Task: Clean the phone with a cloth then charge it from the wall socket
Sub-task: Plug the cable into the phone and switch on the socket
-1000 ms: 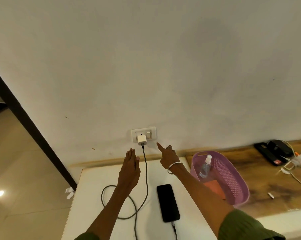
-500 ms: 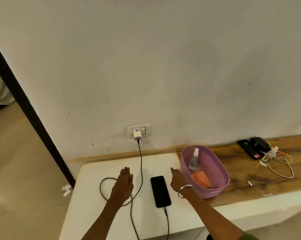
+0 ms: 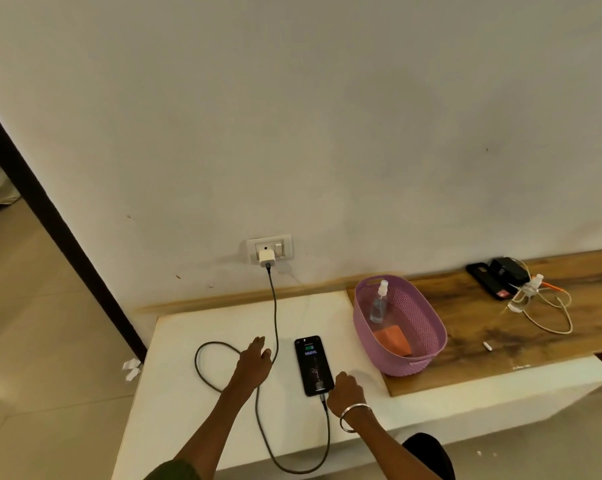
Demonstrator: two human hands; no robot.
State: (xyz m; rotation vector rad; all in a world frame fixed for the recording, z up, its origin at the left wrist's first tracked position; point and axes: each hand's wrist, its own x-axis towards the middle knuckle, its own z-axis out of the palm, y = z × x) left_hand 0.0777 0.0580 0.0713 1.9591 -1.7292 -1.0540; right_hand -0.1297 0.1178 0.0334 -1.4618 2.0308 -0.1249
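Note:
A black phone (image 3: 313, 364) lies flat on the white ledge (image 3: 195, 403) with its screen lit. A grey cable (image 3: 275, 317) runs from its lower end, loops over the ledge and climbs to a white charger (image 3: 267, 258) plugged into the wall socket (image 3: 270, 248). My left hand (image 3: 254, 363) rests flat, fingers apart, on the ledge left of the phone, over the cable. Curled fingers of my right hand (image 3: 344, 391) touch the phone's lower right corner. An orange cloth (image 3: 394, 339) lies in the purple basket (image 3: 427, 341).
A clear spray bottle (image 3: 379, 303) stands in the basket. On the wooden top (image 3: 500, 337) at right lie black devices (image 3: 500, 275), a tangle of pale cables (image 3: 541, 306) and a small white piece (image 3: 488, 346). A dark door frame (image 3: 50, 216) and tiled floor are left.
Both hands have pulled back from the socket down to the ledge. My right hand went to the phone's lower corner, and the phone's screen has lit up.

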